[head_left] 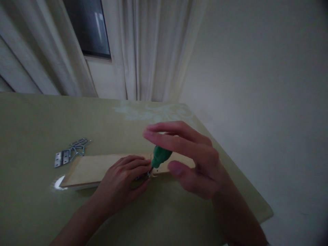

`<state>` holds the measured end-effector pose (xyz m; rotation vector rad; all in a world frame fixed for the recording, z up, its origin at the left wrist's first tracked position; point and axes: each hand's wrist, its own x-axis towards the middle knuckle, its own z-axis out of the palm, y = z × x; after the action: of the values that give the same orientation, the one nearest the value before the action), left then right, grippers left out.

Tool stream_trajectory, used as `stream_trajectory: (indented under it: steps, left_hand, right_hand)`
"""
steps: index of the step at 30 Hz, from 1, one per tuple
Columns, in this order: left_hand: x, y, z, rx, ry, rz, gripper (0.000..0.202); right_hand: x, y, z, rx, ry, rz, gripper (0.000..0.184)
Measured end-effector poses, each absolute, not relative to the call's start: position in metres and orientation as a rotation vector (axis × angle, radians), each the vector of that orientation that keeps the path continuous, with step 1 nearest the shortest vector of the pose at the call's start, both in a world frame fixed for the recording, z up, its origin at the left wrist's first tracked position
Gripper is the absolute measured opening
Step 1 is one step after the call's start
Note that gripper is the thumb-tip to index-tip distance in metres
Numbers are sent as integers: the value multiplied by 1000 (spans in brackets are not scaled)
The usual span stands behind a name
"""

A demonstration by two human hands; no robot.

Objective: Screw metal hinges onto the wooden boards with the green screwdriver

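A pale wooden board (89,165) lies lengthwise on the table. My left hand (125,174) rests over its near edge, fingers on top and thumb in front, closed on a small metal hinge (141,177) that is mostly covered by the fingers. A green-handled screwdriver (161,156) leans toward my right hand (197,160), its tip down at the hinge by my left fingertips. My right hand is loosely around the handle's upper end, its fingers stretched past it and the thumb apart below. The handle's end is hidden behind the fingers.
Beyond the board's left end lie a metal hinge (62,158) and a small pile of screws (78,148) with more hinge metal. A green cloth covers the table (38,126). Curtains (156,51) hang behind it, and a wall (256,85) stands on the right.
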<state>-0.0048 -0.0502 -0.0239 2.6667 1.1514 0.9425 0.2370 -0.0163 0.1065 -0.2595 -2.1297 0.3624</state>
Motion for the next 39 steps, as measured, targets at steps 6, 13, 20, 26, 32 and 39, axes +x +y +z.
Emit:
stream_trajectory:
  steps: [6, 13, 20, 26, 32, 39]
  left_hand:
    - [-3, -51, -22, 2677, 1167, 959, 24]
    - [-4, -51, -23, 2670, 1166, 941, 26]
    - [-4, -50, -23, 2685, 1154, 961, 23]
    - [-5, -51, -23, 2701, 1176, 966, 29]
    - [-5, -50, -24, 2665, 1165, 931, 24]
    - [-4, -51, -22, 2663, 1175, 982, 20]
  right_hand:
    - [238, -16, 109, -300, -2162, 403, 43]
    - [236, -17, 109, -325, -2158, 454, 42]
    - [235, -15, 105, -344, -2092, 472, 44]
    - [233, -12, 102, -350, -1997, 430, 38]
    - [227, -10, 95, -230, -1972, 808, 38]
    - [199, -8, 70, -116, -1603, 1273, 16]
